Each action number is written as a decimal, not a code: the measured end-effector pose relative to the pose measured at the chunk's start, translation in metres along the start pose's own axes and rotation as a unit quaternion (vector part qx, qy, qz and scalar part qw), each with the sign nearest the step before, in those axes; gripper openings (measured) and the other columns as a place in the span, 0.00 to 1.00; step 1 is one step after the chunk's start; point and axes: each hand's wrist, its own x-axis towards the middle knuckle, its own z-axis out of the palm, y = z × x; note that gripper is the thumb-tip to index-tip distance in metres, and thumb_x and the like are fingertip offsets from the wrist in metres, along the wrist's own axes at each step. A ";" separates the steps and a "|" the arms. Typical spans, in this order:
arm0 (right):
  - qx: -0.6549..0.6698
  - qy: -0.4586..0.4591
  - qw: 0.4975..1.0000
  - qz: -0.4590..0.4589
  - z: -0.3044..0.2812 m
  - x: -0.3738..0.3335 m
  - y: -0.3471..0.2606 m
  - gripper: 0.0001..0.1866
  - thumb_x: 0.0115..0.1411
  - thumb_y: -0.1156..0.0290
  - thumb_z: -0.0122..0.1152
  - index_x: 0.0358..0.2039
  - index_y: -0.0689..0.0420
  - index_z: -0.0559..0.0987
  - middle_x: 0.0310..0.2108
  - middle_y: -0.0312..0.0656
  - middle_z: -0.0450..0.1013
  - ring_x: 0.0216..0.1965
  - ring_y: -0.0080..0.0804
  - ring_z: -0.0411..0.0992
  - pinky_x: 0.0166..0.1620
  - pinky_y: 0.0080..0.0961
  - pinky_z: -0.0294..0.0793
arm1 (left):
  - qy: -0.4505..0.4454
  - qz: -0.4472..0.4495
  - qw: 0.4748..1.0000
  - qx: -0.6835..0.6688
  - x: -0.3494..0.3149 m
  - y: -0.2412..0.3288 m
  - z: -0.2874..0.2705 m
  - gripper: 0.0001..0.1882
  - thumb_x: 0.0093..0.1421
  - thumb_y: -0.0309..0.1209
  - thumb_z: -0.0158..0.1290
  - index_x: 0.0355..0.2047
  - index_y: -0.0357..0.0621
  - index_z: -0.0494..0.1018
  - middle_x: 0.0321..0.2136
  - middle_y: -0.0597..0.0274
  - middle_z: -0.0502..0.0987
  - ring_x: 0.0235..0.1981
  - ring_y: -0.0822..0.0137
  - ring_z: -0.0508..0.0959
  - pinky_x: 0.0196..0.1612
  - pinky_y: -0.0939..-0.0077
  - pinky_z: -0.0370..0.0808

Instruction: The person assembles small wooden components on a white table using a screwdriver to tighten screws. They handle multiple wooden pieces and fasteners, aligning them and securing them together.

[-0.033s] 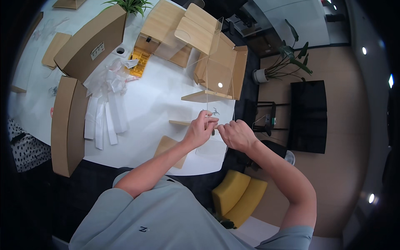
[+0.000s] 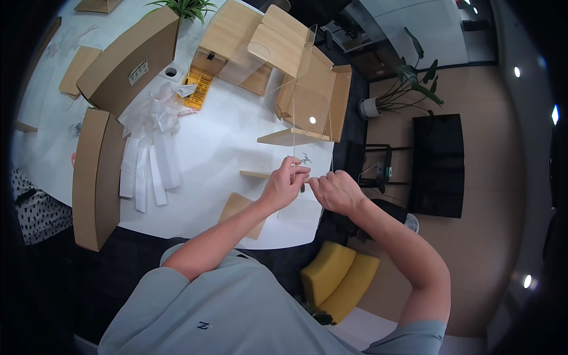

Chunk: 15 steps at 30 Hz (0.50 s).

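Note:
Close together over the table's near right part, my two hands work at the lower end of a clear plastic panel (image 2: pixel 312 105). My left hand (image 2: pixel 284 184) is closed, its thumb and fingers on the panel's edge. Just right of it, my right hand (image 2: pixel 337 191) is closed in a pinch; what sits in its fingertips is too small to name. A small dark piece shows just below the fingertips. Beyond the hands lie small metal parts (image 2: pixel 306 158) and a wooden board (image 2: pixel 291 137). Another wooden panel (image 2: pixel 232 211) lies partly behind my left forearm.
Wooden box-like pieces (image 2: pixel 231 29) and an open cardboard box (image 2: pixel 340 89) stand at the back. White strips (image 2: pixel 142 177), plastic wrapping (image 2: pixel 157 112) and a yellow tool case (image 2: pixel 200 89) lie left, beside a tall carton (image 2: pixel 97 177). A yellow chair (image 2: pixel 337 278) stands near the table.

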 end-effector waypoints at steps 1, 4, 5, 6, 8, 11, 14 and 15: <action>-0.002 -0.034 0.999 0.004 -0.001 0.002 0.000 0.07 0.64 0.69 0.53 0.30 0.56 0.72 0.19 0.38 0.73 0.24 0.38 0.77 0.29 0.36 0.73 | 0.003 0.009 1.000 -0.001 -0.001 -0.002 0.001 0.12 0.70 0.23 0.49 0.51 0.34 0.61 0.45 0.45 0.84 0.42 0.62 0.86 0.45 0.72 0.84; 0.041 -0.059 0.997 0.015 -0.003 0.004 -0.001 0.08 0.64 0.69 0.52 0.28 0.57 0.72 0.19 0.42 0.75 0.24 0.41 0.78 0.28 0.39 0.75 | 0.000 0.010 1.000 0.020 -0.005 0.003 0.000 0.12 0.70 0.24 0.50 0.50 0.34 0.61 0.44 0.46 0.84 0.41 0.62 0.87 0.43 0.72 0.83; 0.056 -0.068 0.996 0.019 -0.004 0.005 -0.002 0.08 0.64 0.69 0.52 0.28 0.57 0.72 0.19 0.43 0.75 0.24 0.42 0.79 0.28 0.41 0.75 | -0.002 0.006 0.999 0.031 -0.006 0.005 -0.001 0.12 0.70 0.24 0.50 0.50 0.35 0.61 0.44 0.47 0.84 0.40 0.62 0.87 0.42 0.72 0.83; 0.072 -0.082 0.993 0.035 -0.006 0.007 -0.002 0.08 0.63 0.69 0.53 0.29 0.58 0.73 0.20 0.44 0.76 0.24 0.43 0.79 0.28 0.41 0.75 | 0.001 0.014 0.999 0.040 -0.006 0.004 -0.001 0.12 0.70 0.25 0.50 0.50 0.35 0.61 0.43 0.47 0.84 0.40 0.62 0.87 0.41 0.72 0.83; 0.104 -0.108 0.986 0.068 -0.012 0.010 -0.004 0.07 0.63 0.70 0.54 0.30 0.59 0.74 0.21 0.46 0.77 0.25 0.44 0.79 0.28 0.40 0.76 | 0.009 0.029 0.998 0.058 -0.005 -0.001 -0.001 0.13 0.71 0.25 0.50 0.50 0.35 0.61 0.43 0.48 0.85 0.39 0.62 0.87 0.40 0.72 0.83; 0.168 -0.084 0.972 0.138 -0.002 0.009 -0.007 0.09 0.63 0.69 0.54 0.36 0.61 0.78 0.23 0.51 0.79 0.26 0.44 0.81 0.28 0.39 0.78 | 0.019 0.037 0.998 0.041 -0.003 -0.001 -0.001 0.12 0.71 0.26 0.50 0.50 0.35 0.61 0.44 0.48 0.85 0.40 0.61 0.87 0.41 0.72 0.83; 0.357 0.052 0.898 0.252 0.056 0.006 -0.015 0.07 0.64 0.72 0.53 0.32 0.60 0.77 0.17 0.47 0.74 0.18 0.39 0.74 0.21 0.35 0.69 | 0.012 0.045 0.999 0.026 -0.003 -0.006 0.004 0.12 0.71 0.26 0.50 0.50 0.35 0.61 0.43 0.47 0.85 0.41 0.60 0.87 0.41 0.71 0.83; 0.502 -0.009 0.786 0.359 0.048 0.012 -0.015 0.07 0.64 0.73 0.51 0.30 0.60 0.76 0.16 0.43 0.70 0.16 0.35 0.69 0.20 0.33 0.65 | 0.014 0.043 0.998 0.033 -0.004 -0.007 0.004 0.12 0.71 0.26 0.50 0.50 0.36 0.61 0.44 0.47 0.85 0.41 0.59 0.87 0.41 0.71 0.83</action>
